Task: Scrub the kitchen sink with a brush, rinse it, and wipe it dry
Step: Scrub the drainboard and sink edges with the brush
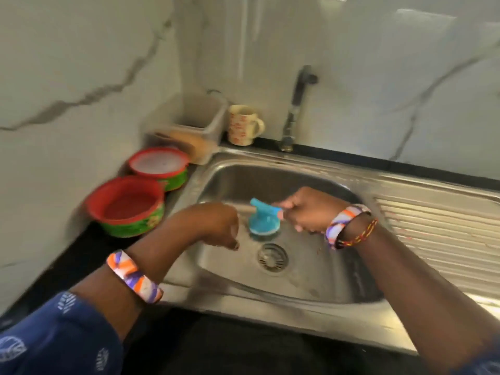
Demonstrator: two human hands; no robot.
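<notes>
**Both my hands over the sink, brush in the right**

My right hand (305, 209) curls its fingers around the handle of a blue round brush (261, 221), head down in the steel sink (311, 280) just above the drain (272, 257). My left hand (216, 226) hovers beside it, fingers curled, holding nothing I can make out.
</notes>
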